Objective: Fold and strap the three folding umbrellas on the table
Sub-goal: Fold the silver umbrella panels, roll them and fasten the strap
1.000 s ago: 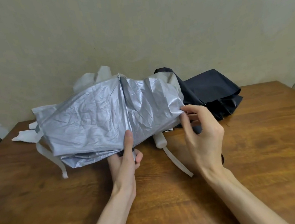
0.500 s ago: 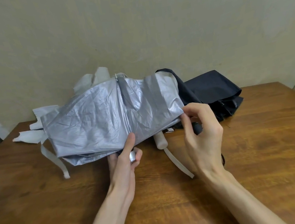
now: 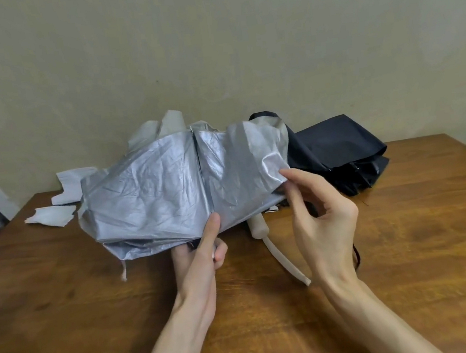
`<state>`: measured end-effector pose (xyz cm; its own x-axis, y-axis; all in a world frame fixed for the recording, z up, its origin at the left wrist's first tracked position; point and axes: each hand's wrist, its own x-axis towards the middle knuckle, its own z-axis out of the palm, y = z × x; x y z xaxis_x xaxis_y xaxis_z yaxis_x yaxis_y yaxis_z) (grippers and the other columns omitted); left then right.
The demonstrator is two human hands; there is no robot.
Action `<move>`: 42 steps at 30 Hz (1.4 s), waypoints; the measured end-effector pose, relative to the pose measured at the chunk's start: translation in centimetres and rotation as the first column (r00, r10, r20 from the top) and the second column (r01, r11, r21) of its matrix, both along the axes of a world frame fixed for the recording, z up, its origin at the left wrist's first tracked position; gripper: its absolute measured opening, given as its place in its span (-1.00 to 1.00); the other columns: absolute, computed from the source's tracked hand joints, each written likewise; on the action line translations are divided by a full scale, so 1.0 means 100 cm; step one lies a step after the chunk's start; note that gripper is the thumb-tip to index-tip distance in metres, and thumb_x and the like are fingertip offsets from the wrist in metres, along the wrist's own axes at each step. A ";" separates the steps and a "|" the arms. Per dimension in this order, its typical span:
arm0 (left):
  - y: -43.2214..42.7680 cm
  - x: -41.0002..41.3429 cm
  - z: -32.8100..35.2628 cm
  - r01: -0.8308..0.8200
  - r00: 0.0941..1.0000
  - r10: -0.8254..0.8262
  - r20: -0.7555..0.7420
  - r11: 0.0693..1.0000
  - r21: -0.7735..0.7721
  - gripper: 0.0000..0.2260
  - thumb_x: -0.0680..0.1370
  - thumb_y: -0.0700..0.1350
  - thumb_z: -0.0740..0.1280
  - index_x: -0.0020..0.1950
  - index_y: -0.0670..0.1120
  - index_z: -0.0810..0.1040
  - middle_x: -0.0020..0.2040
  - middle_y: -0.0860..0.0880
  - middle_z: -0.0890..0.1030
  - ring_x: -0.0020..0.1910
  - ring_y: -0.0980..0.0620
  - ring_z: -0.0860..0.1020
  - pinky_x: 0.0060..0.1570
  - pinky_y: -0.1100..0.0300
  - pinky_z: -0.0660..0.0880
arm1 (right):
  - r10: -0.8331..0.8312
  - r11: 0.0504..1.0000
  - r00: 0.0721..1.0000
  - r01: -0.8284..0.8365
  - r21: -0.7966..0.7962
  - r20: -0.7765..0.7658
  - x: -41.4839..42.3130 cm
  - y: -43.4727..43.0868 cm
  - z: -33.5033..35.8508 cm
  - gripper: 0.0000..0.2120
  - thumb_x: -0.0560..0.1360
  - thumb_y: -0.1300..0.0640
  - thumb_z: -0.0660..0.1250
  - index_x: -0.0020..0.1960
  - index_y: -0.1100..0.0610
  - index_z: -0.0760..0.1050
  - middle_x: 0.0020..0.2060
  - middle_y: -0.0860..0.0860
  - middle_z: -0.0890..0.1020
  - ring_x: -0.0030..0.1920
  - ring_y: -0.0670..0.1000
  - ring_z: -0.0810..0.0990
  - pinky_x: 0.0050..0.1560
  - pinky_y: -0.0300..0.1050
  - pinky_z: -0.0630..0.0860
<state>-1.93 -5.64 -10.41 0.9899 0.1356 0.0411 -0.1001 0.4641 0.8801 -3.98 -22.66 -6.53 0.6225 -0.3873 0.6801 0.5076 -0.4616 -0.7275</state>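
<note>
Silver crinkled-fabric folding umbrella [image 3: 169,189] is held over mid wooden bench [image 3: 408,243], canopy loose, unstrapped. Left hand [image 3: 200,255] grip: fingers curled under it, thumb on canopy. Right hand [image 3: 323,215] grip: pinching the canopy's right edge. Black fabric umbrella [image 3: 338,147] and white fabric umbrella [image 3: 62,195] lie loose behind, by the wall. Looks like none of three done. Bench front is open; the white one sits near the left edge.

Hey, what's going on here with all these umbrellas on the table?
A person is folding the crinkled silver folding umbrella above the brown wooden table. The left hand grips it from beneath, thumb pressed on the canopy, while the right hand pinches the canopy's right edge between its fingers. It is not yet rolled or strapped. A loose black fabric umbrella and a white umbrella lie unstrapped behind it.
</note>
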 end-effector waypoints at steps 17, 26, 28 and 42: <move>0.003 -0.002 0.009 -0.041 0.999 0.040 -0.020 0.998 -0.048 -0.75 0.60 -0.06 0.47 0.27 0.08 0.63 -0.17 0.09 0.47 -0.40 0.12 0.27 -0.36 0.27 0.20 | -0.010 1.000 0.990 0.010 -0.001 -0.137 -0.001 -0.012 0.007 -0.84 0.61 0.28 0.47 0.08 0.03 0.66 -0.08 -0.20 0.71 0.04 -0.11 0.72 0.08 -0.26 0.62; 0.002 -0.003 0.007 0.012 1.000 -0.012 0.007 1.000 0.023 -0.53 0.55 0.02 0.50 0.47 0.10 0.56 -0.22 0.06 0.37 -0.35 0.09 0.24 -0.37 0.29 0.23 | 0.395 0.860 0.760 -0.108 0.499 -0.516 0.024 -0.024 0.039 -0.71 0.59 -0.16 0.46 0.08 0.05 0.72 -0.07 -0.01 0.80 -0.08 -0.06 0.78 -0.16 -0.20 0.69; 0.002 -0.002 0.005 0.015 1.000 -0.015 0.020 0.999 0.040 -0.51 0.56 0.02 0.50 0.49 0.16 0.54 -0.19 0.02 0.37 -0.35 0.08 0.23 -0.37 0.30 0.26 | 0.303 0.892 0.825 -0.069 0.447 -0.476 0.025 -0.023 0.043 -0.88 0.58 0.01 0.52 0.03 0.05 0.74 -0.09 -0.05 0.80 -0.08 -0.09 0.78 -0.07 -0.18 0.69; 0.001 -0.001 0.005 0.051 0.999 -0.050 -0.010 0.997 0.060 -0.83 0.57 0.12 0.45 0.14 0.33 0.69 -0.22 0.01 0.36 -0.36 0.10 0.28 -0.31 0.30 0.29 | 0.507 0.832 0.764 -0.313 0.458 -0.399 0.012 -0.019 0.074 -0.86 0.63 0.11 0.46 0.15 0.10 0.74 -0.01 -0.01 0.81 0.07 0.02 0.79 0.08 -0.06 0.73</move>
<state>-2.01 -5.51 -9.94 0.9958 0.0830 0.0398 -0.0708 0.4144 0.9073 -2.81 -24.58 0.82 0.9806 -0.1591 0.1142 0.1215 0.0368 -0.9919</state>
